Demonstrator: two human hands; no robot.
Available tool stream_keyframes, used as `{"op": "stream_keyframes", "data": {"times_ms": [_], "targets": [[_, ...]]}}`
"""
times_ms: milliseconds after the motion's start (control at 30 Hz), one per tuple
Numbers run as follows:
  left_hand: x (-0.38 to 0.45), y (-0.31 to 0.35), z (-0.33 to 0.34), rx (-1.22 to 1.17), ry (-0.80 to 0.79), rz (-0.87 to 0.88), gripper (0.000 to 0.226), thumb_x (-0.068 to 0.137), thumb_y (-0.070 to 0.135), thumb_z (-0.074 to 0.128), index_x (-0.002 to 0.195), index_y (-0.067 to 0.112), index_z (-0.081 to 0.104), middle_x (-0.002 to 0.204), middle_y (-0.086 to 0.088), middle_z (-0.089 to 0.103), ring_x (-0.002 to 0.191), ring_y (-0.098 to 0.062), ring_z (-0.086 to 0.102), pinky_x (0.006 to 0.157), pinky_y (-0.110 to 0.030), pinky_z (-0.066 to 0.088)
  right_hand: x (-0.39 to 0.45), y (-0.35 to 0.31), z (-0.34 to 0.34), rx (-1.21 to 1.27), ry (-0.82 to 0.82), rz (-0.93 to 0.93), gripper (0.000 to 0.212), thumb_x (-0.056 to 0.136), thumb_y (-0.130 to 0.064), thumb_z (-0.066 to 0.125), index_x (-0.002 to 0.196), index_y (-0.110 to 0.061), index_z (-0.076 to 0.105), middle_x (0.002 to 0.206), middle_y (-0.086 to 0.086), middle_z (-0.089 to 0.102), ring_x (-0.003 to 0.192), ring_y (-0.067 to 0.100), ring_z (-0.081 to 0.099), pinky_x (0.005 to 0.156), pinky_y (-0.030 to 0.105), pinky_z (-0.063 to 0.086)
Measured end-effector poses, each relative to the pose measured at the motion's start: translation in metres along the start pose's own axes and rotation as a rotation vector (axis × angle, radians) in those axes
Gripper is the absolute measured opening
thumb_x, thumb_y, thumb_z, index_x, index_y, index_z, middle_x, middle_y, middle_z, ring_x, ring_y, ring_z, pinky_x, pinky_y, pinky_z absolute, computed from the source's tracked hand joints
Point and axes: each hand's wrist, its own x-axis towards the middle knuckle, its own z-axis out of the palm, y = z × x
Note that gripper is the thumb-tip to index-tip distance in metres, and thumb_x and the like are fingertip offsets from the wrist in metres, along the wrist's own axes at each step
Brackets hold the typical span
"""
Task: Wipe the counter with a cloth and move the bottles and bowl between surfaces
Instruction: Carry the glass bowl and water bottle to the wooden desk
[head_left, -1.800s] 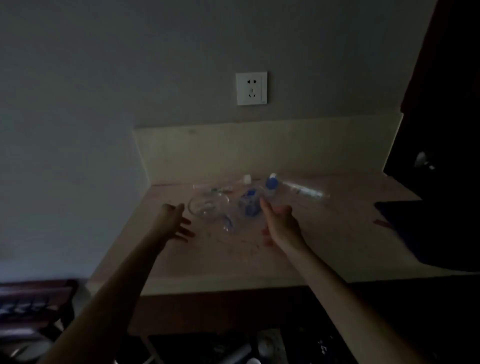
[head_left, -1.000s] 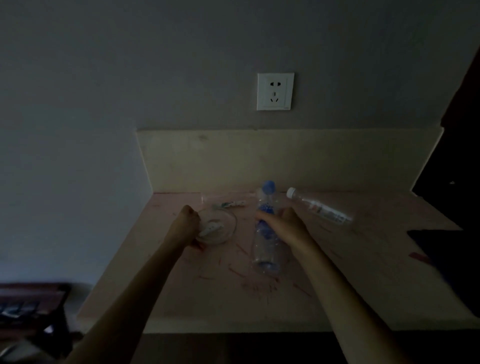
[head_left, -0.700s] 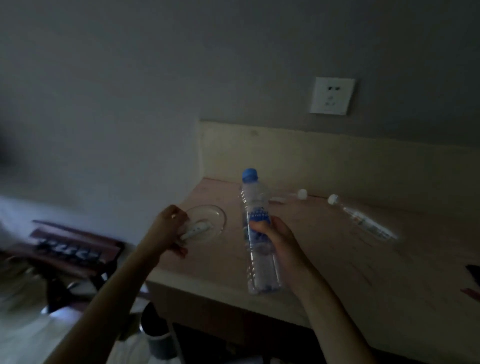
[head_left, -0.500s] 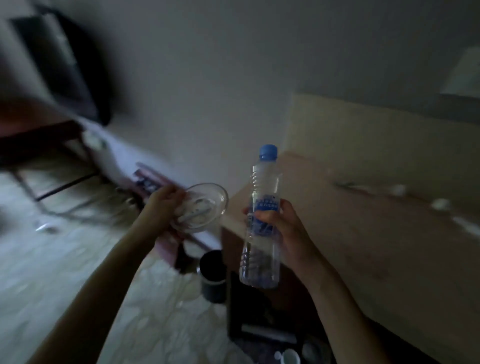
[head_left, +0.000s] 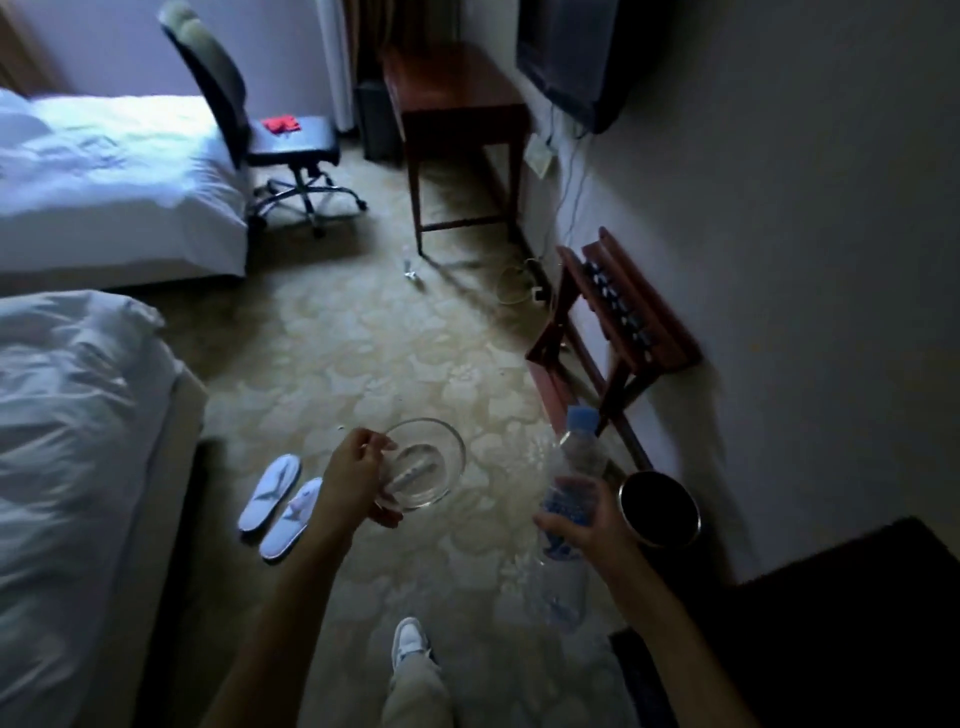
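We turn from tabletop, now out of view; left hand (head_left: 358, 480) pinches glass bowl (head_left: 426, 462) rim, right hand (head_left: 584, 519) grips bottle (head_left: 569, 499), both airborne over carpet beside bin (head_left: 660, 506). Carry underway; wiping pending.

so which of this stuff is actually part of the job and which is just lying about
Part of the job:
glass bowl, held in the left hand
water bottle, gripped by the right hand

Just lying about:
white slippers
waste bin
office chair
luggage rack
small bottle on the carpet
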Motion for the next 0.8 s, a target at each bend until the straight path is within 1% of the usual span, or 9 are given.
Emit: {"op": "stream_keyframes", "data": {"times_ms": [133,167,200,267,367,533,633,700,800], "targets": [[0.069,-0.018,-0.042,-0.018,0.014,-0.122,0.021,0.107,0.02,0.037,0.102,0.007,0.054,0.089,-0.014,0.054,0.025,-0.021,0.053,0.026,-0.029,0.046,0.066,-0.004,0.06,-0.02,0.046,0.068,0.083,0.049,-0.037,0.094,0.113,-0.001,0.055,0.101,0.012,0.065,0.075,0.005,0.067,0.059,0.014,0.053],[0.086,-0.015,-0.053,-0.016,0.02,-0.139,0.022,0.107,0.02,0.037,0.102,0.008,0.054,0.092,-0.016,0.054,0.025,-0.022,0.053,0.027,-0.028,0.046,0.084,-0.01,0.075,-0.01,0.042,0.071,0.076,0.052,-0.034,0.094,0.109,-0.002,0.057,0.095,0.009,0.065,0.074,0.011,0.066,0.057,0.013,0.053],[0.103,-0.008,-0.063,-0.01,0.028,-0.143,0.022,0.107,0.02,0.036,0.102,0.008,0.054,0.094,-0.017,0.055,0.026,-0.023,0.054,0.028,-0.028,0.046,0.1,-0.024,0.09,0.015,0.056,0.059,0.057,0.061,-0.021,0.09,0.104,-0.003,0.058,0.09,0.007,0.064,0.074,0.013,0.064,0.056,0.012,0.052],[0.139,0.01,-0.084,0.035,0.034,-0.13,0.024,0.107,0.02,0.036,0.106,0.006,0.055,0.092,-0.014,0.054,0.031,-0.023,0.056,0.029,-0.028,0.047,0.138,-0.051,0.116,0.023,0.066,0.036,0.04,0.072,-0.004,0.081,0.104,-0.005,0.058,0.094,0.006,0.063,0.081,0.014,0.062,0.062,0.014,0.053],[0.193,0.04,-0.114,0.043,0.073,-0.09,0.024,0.107,0.019,0.036,0.107,0.006,0.057,0.092,-0.013,0.056,0.032,-0.024,0.058,0.028,-0.026,0.045,0.197,-0.091,0.147,0.014,0.03,0.005,0.057,0.069,-0.015,0.084,0.117,-0.004,0.056,0.109,0.005,0.062,0.096,0.012,0.063,0.073,0.015,0.054],[0.295,0.063,-0.141,0.013,0.105,-0.069,0.025,0.107,0.022,0.036,0.105,0.009,0.057,0.088,-0.014,0.059,0.032,-0.025,0.06,0.032,-0.028,0.048,0.296,-0.128,0.19,-0.027,-0.041,0.021,0.065,0.063,-0.027,0.086,0.117,-0.01,0.054,0.109,0.001,0.064,0.1,0.011,0.065,0.081,0.021,0.051],[0.362,0.071,-0.142,0.003,0.1,-0.115,0.025,0.107,0.022,0.036,0.105,0.008,0.057,0.091,-0.019,0.061,0.035,-0.028,0.059,0.033,-0.03,0.05,0.365,-0.13,0.212,-0.073,-0.06,0.064,0.068,0.059,-0.029,0.087,0.115,-0.012,0.053,0.111,0.004,0.065,0.096,0.009,0.065,0.076,0.017,0.053],[0.413,0.082,-0.144,-0.006,0.114,-0.123,0.026,0.107,0.022,0.037,0.104,0.007,0.057,0.091,-0.019,0.06,0.034,-0.027,0.058,0.032,-0.029,0.049,0.421,-0.141,0.231,-0.071,-0.058,0.055,0.056,0.07,-0.018,0.084,0.115,-0.011,0.052,0.11,0.004,0.063,0.093,0.007,0.063,0.068,0.01,0.052],[0.495,0.114,-0.156,-0.025,0.18,-0.159,0.025,0.107,0.02,0.036,0.106,0.007,0.058,0.093,-0.011,0.06,0.034,-0.022,0.059,0.03,-0.027,0.047,0.515,-0.181,0.268,-0.017,-0.087,0.068,0.047,0.08,-0.02,0.077,0.116,-0.009,0.049,0.102,-0.001,0.061,0.089,0.008,0.063,0.057,0.005,0.047]]}}
